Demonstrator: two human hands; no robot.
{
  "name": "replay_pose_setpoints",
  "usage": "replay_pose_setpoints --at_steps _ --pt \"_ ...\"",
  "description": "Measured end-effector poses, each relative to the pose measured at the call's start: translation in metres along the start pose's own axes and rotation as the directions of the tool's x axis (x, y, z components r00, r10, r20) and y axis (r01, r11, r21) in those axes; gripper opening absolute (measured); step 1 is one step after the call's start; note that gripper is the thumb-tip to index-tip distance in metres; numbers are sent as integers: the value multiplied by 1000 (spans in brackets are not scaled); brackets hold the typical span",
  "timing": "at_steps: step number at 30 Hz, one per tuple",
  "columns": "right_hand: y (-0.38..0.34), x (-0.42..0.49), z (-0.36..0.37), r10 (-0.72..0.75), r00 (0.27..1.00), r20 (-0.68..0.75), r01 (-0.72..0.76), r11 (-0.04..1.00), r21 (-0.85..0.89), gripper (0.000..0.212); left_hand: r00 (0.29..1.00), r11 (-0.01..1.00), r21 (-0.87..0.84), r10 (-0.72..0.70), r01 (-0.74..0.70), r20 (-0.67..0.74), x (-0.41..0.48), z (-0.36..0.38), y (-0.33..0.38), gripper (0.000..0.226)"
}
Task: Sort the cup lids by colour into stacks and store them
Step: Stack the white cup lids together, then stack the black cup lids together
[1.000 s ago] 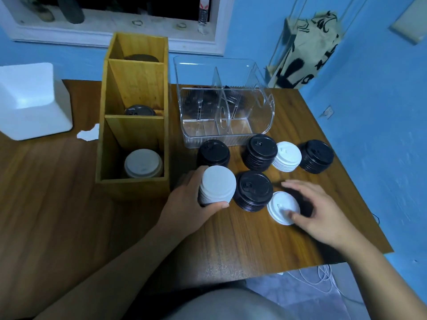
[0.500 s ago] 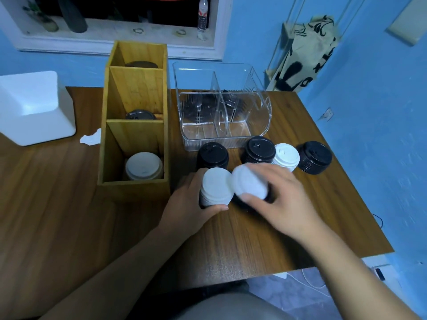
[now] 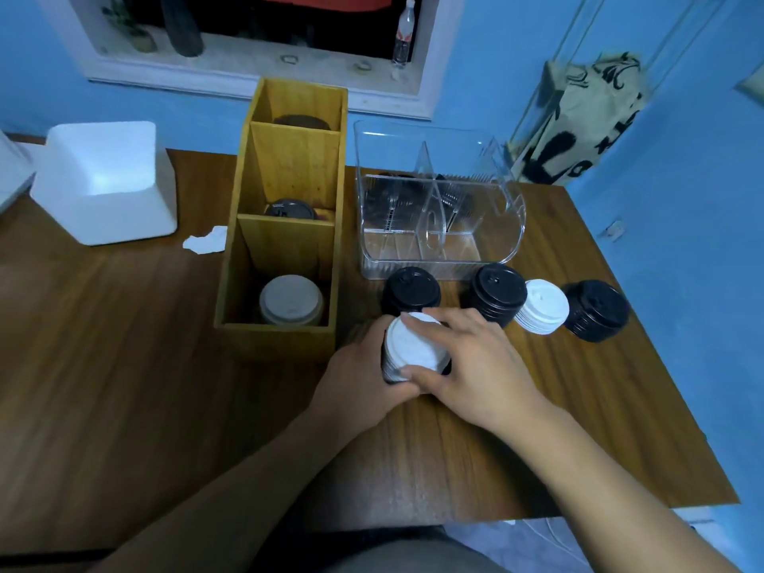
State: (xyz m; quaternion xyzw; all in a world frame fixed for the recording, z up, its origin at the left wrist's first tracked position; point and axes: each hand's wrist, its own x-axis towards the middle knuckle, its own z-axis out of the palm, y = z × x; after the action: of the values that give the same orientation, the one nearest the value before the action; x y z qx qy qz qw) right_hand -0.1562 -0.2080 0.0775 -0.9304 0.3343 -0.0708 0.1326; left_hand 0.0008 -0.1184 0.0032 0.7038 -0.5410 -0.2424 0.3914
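White lids [image 3: 413, 345] are sitting stacked between both hands. Left hand [image 3: 359, 376] is gripping the stack's side; right hand [image 3: 471, 366] is pinching the top lid.

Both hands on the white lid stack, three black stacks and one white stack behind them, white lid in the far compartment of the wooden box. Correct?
Not quite. The head view shows the white lid in the nearest compartment of the wooden box, not the far one. The rest holds: left hand and right hand are on the white lid stack, with three black stacks and one white stack behind.
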Motion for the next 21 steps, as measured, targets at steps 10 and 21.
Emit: replay_pose_setpoints --at_steps 10,21 --pt "-5 12 -17 29 987 159 1 983 -184 79 1000 1000 -4 19 -19 0 -2 -4 8 82" --pt "14 123 -80 18 995 -100 1 982 189 21 1000 998 62 4 -4 3 -5 -4 4 93"
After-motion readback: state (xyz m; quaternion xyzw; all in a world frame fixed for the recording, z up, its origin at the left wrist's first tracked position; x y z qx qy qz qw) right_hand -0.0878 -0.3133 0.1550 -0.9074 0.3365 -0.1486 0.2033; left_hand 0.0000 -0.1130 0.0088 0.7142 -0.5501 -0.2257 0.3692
